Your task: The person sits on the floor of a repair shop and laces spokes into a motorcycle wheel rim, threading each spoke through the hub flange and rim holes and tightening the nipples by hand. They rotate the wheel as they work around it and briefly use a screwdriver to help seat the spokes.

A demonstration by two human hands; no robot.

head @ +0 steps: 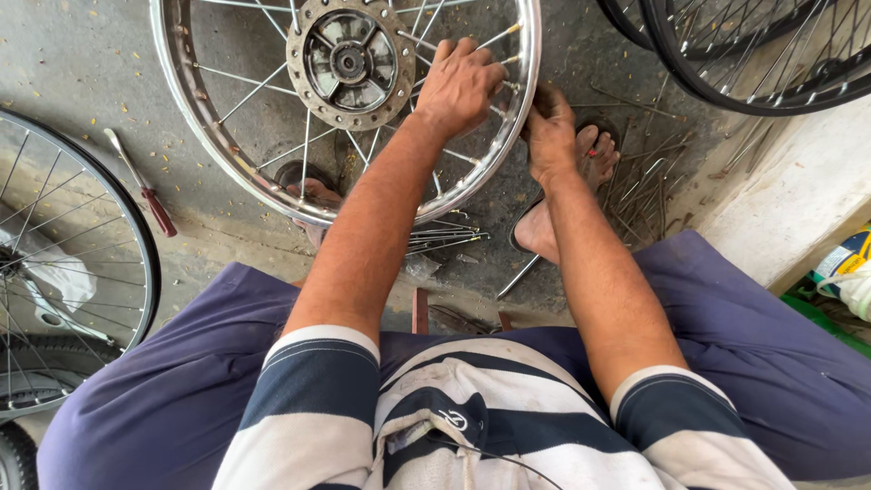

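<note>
A seated person works on a chrome spoked wheel [272, 186] standing on the concrete floor [82, 63] at twelve o'clock. The left hand [461, 83] curls over the rim's inner side, fingers closed among the spokes. The right hand [550, 132] presses the rim's outer edge at one o'clock (its grip cannot be made out). A red-handled screwdriver [145, 186] lies at ten o'clock.

One chrome spoked wheel rim [227, 150] with one hub [349, 62], two hands, left hand [460, 86] and right hand [551, 136], one red-handled screwdriver [145, 186], one black-tyred wheel [63, 272] at left, two dark rims [753, 86] at upper right, two sandalled feet [567, 204], loose spokes [445, 238] too many to count
</note>
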